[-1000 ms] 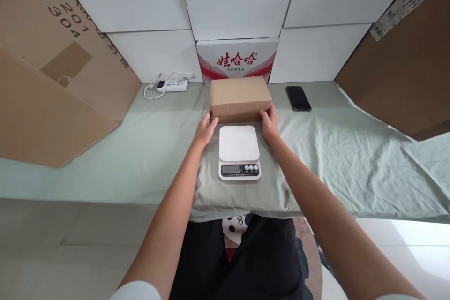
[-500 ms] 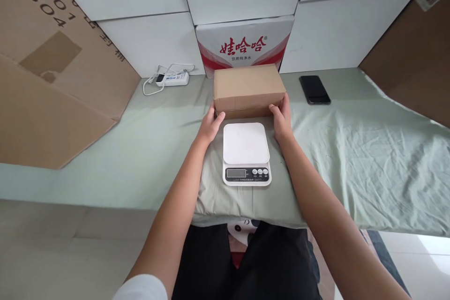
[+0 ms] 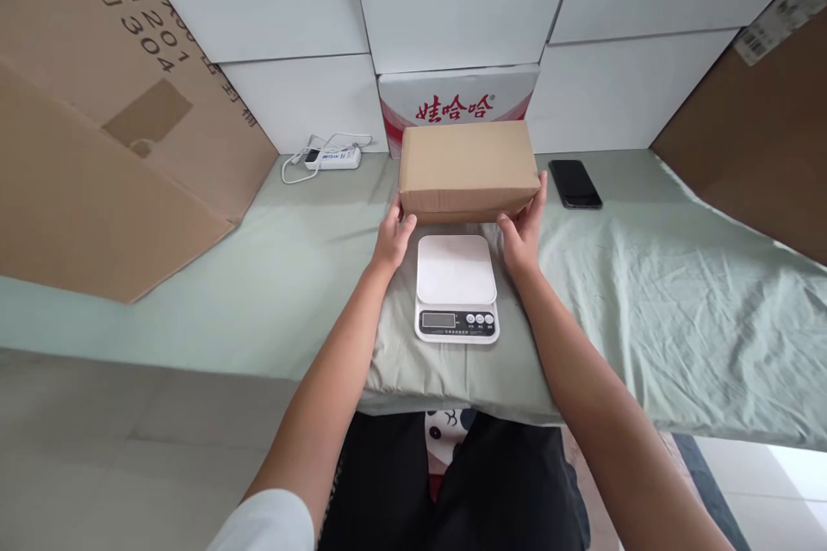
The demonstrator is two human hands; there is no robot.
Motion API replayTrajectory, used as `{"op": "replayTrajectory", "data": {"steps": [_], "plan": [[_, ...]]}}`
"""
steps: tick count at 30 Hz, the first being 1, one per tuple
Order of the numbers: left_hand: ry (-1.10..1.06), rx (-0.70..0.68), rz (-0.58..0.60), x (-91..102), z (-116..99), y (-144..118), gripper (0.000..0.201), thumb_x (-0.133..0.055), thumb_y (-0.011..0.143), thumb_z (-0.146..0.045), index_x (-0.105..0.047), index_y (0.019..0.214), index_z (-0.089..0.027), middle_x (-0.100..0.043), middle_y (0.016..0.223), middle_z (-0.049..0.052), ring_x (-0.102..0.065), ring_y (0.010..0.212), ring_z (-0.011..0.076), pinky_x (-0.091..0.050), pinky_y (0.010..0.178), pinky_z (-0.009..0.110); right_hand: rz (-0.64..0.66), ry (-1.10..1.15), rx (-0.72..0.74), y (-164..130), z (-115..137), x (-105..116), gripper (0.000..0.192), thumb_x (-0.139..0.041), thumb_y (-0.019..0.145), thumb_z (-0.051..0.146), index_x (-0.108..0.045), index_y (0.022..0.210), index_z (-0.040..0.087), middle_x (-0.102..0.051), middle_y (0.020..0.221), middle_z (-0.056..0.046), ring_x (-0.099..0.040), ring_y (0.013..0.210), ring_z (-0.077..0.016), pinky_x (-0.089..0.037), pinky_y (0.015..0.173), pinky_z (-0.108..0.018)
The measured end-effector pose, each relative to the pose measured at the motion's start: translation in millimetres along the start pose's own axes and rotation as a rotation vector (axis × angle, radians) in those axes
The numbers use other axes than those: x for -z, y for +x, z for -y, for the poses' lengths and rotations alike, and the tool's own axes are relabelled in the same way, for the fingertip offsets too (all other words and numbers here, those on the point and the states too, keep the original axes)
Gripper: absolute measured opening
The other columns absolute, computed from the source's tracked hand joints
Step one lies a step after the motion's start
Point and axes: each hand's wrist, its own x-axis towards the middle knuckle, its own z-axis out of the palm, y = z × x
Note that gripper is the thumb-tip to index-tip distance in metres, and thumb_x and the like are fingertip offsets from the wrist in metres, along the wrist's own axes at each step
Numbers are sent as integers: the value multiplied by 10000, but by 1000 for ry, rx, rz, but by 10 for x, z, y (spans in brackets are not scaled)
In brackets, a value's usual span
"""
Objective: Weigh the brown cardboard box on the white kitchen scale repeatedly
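A closed brown cardboard box (image 3: 469, 169) sits between my two hands, just behind a white kitchen scale (image 3: 456, 287). My left hand (image 3: 392, 237) grips the box's lower left corner. My right hand (image 3: 523, 227) holds its right end, fingers up along the side. The box looks raised a little off the green cloth (image 3: 646, 293). The scale rests on the cloth in front of me, its platform bare and its display and three buttons facing me.
A black phone (image 3: 575, 183) lies to the right of the box. A white power strip with cable (image 3: 332, 157) lies at the back left. A red-and-white carton (image 3: 458, 99) stands behind the box. Large cardboard sheets (image 3: 96, 120) lean at both sides, white panels behind.
Both hands have tightened on the box's ends and it has come up slightly and toward me. My right fingers now reach higher up its side. The view has shifted a little.
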Motion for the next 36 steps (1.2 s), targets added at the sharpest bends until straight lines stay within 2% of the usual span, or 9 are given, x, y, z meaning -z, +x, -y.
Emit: {"op": "replayTrajectory", "data": {"steps": [5,8,10,15,17,21,27,32,36], "plan": [[32,-18,-44,-39,-170,-196,1060,-507,936,-921,-388,1746,-247,-554,1758,154,-472,1684,375,-391,1392,542,5,-72,9,-71,252,172,1179,-732,852,784,-168,1799,366,-228,1916,-83,-256,1782,-377,-294,1444,-627],[66,-15,-69,-24,-269,-456,1061,-478,948,-917,-362,1759,-243,-488,1807,147,-421,1717,366,-385,1402,536,-22,-60,-24,-221,418,260,1220,-738,842,806,-154,1809,345,-346,1866,-141,-428,1694,-418,-397,1373,-697],[62,-2,-57,13,-334,-667,1025,-501,965,-881,-377,1753,-237,-493,1804,153,-429,1713,368,-392,1400,543,-8,-55,-48,-389,526,311,1189,-750,863,773,-167,1809,350,-412,1831,-150,-517,1632,-418,-440,1343,-703],[5,35,-4,116,-475,-1151,956,-575,974,-810,-429,1727,-240,-540,1770,165,-474,1684,386,-409,1392,576,-14,-67,-94,-902,760,367,1068,-762,919,679,-218,1791,386,-300,1898,-117,-437,1704,-390,-381,1393,-664],[5,60,15,129,-503,-1253,930,-586,982,-787,-436,1721,-242,-530,1777,166,-465,1689,385,-408,1392,578,-35,-65,-118,-1051,803,331,1032,-749,931,667,-240,1783,385,-323,1890,-113,-429,1711,-371,-371,1403,-643],[5,80,-19,118,-496,-1262,931,-589,985,-778,-425,1724,-235,-511,1788,174,-458,1693,386,-384,1400,596,-55,-19,-144,-1159,795,216,996,-735,923,660,-295,1764,361,-416,1841,-118,-473,1683,-346,-385,1400,-603],[-3,69,-49,104,-439,-1190,962,-578,962,-819,-423,1724,-251,-543,1768,161,-467,1688,381,-395,1391,594,-31,6,-125,-1115,768,186,985,-741,904,649,-329,1750,361,-416,1840,-117,-480,1677,-353,-364,1408,-613],[9,35,-43,108,-462,-1214,878,-559,1019,-746,-420,1732,-252,-528,1782,146,-493,1672,355,-402,1392,562,-48,-23,-88,-1119,787,208,1007,-730,916,657,-287,1774,369,-428,1825,-116,-422,1714,-366,-319,1423,-654],[26,34,-58,116,-468,-1223,882,-535,1027,-754,-371,1758,-288,-467,1827,108,-431,1713,344,-369,1416,561,-69,-29,-71,-1142,815,228,1019,-719,925,676,-257,1782,376,-467,1789,-127,-459,1686,-385,-348,1394,-693]]}}
